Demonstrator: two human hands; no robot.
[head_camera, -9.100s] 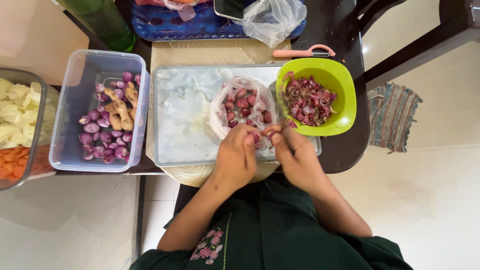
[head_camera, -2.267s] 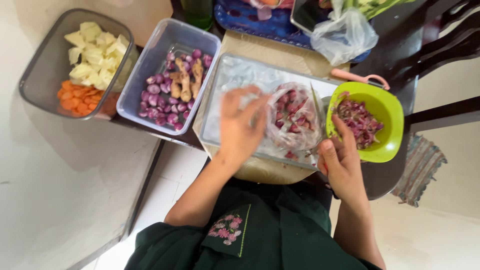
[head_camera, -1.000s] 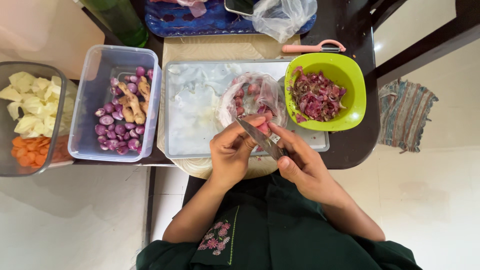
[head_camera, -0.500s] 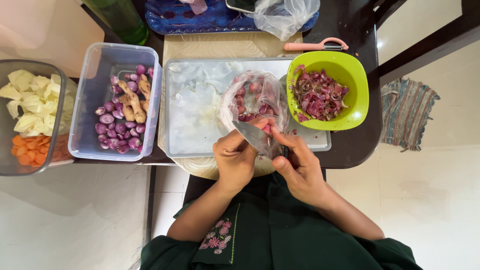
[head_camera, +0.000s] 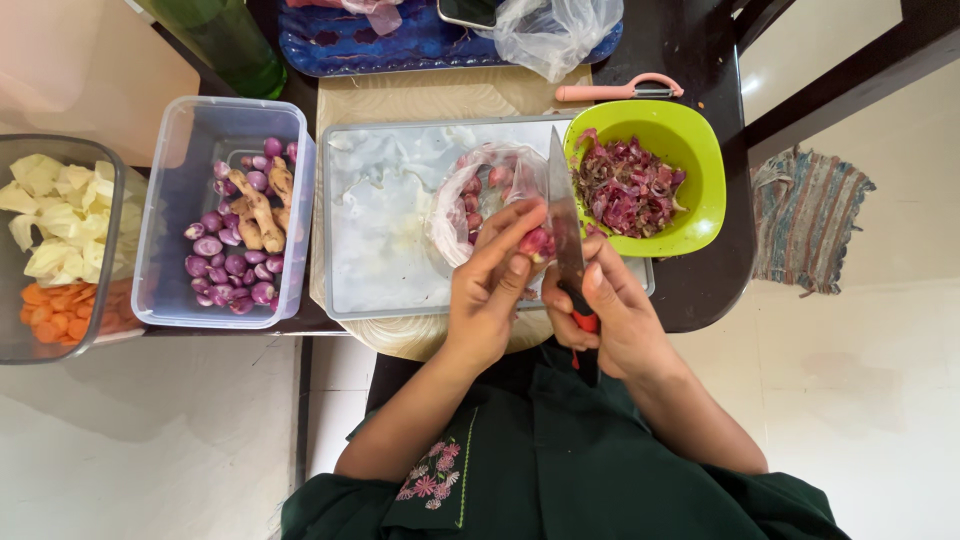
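Now: left hand (head_camera: 487, 300) pinched on a small red shallot (head_camera: 537, 241), over the metal tray (head_camera: 385, 240) beside a clear bag of shallots (head_camera: 480, 190). Right hand (head_camera: 610, 315) wrapped tight on a knife (head_camera: 563, 215), blade touching the shallot. Green bowl of peels (head_camera: 690, 190) close by; clear tub of peeled shallots (head_camera: 215, 140) further left.

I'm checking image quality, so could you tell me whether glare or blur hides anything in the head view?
Head view: sharp overall; the knife and small onion read clearly; soft glare whitens the metal tray and the floor at right; no motion blur on either hand.
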